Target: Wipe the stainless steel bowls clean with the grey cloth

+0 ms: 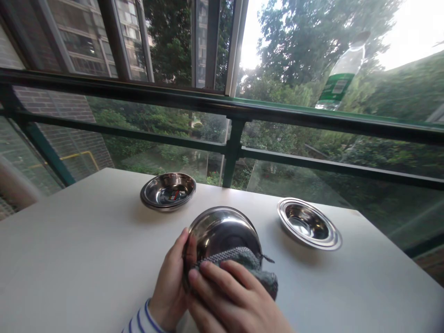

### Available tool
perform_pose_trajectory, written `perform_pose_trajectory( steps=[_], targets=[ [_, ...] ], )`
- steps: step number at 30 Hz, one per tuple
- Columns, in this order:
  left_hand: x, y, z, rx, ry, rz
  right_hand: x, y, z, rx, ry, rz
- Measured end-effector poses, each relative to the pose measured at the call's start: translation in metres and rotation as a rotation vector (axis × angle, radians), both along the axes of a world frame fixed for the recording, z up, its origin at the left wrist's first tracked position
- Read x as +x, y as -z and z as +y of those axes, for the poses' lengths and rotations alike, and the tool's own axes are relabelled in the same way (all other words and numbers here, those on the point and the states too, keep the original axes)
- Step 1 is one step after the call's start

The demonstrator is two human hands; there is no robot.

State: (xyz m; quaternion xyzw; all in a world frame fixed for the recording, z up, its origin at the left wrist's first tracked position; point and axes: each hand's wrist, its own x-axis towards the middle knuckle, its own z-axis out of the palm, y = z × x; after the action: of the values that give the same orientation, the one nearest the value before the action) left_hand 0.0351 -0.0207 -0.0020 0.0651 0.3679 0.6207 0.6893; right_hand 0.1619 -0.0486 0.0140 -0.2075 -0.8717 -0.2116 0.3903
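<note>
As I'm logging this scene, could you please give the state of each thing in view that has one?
Held bowl: gripped by the left hand.
Cloth: bunched, held against that bowl by the right hand.
Bowl on the left: mouth up on the table, label inside.
Bowl on the right: mouth up on the table.
Bottle: standing at the railing; fill level unclear.
Window: right part looks open.

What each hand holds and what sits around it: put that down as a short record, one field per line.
Left hand: grips the shiny round metal bowl by its left side
Right hand: presses a grey-green cloth with a checked edge against that bowl
Table: white, flat-topped
Far left: round silver metal dish, label inside
Right: wide-rimmed silver metal bowl
Beyond: dark green metal railing; clear plastic bottle, green label
</note>
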Motion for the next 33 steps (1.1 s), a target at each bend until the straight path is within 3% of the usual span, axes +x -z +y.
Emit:
perform_pose_trajectory(
  steps=[8, 15, 33],
  targets=[
    [-0.006, 0.002, 0.003, -0.015, -0.023, -0.024, 0.027, -0.014, 0.002, -0.112, 0.084, -0.135],
    [0.000, 0.004, -0.001, 0.024, 0.033, -0.055, 0.035, -0.015, 0.004, -0.106, 0.142, -0.181],
    [-0.003, 0.004, -0.002, -0.013, 0.045, -0.045, 0.031, -0.012, 0.002, -0.087, 0.132, -0.204]
  ],
)
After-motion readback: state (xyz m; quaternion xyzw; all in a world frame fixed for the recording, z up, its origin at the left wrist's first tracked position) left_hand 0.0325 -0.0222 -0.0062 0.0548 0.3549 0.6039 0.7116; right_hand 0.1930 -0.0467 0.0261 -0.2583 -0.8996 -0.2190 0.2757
